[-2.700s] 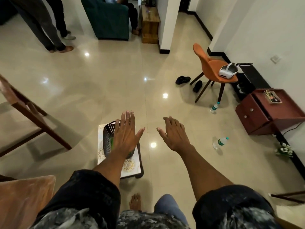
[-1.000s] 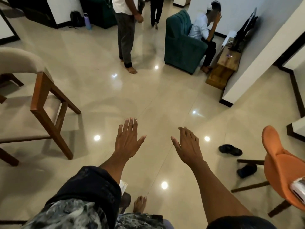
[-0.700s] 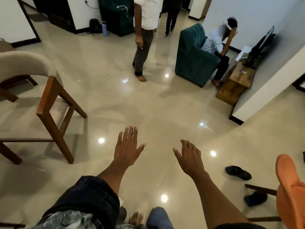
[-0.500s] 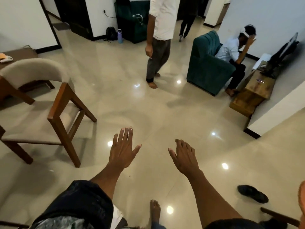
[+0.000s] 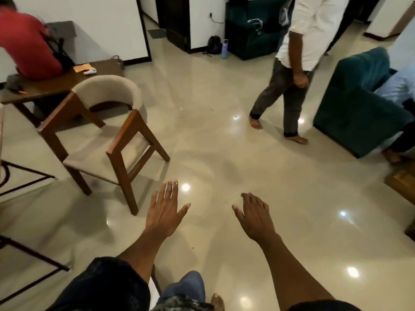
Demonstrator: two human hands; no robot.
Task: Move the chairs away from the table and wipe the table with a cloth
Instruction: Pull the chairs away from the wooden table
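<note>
At ten o'clock from the hands stands the wooden chair [image 5: 105, 140], which sat hard at the left edge a moment ago and now lies almost wholly in view; the orange chair and the dark sandals at three o'clock have slipped out of sight. The view has swung leftward, so I judge the person is turning toward this chair to move it next. Beyond it, at eleven o'clock, is the brown table [image 5: 56, 83], where a person in a red top [image 5: 27, 43] leans; no cloth shows, though the small pale thing on the tabletop is too blurred to name. The left hand [image 5: 165, 211] is released, fingers straight and spread, holding nothing; the right hand [image 5: 254, 217] hangs loose, fingers lightly bent, equally empty. The chair has a curved, padded beige back, a flat beige seat and squared reddish-brown legs. The floor [image 5: 213, 142] is glossy cream tile, mirroring ceiling lights. A person in a white shirt [image 5: 298, 48] walks at one o'clock.
</note>
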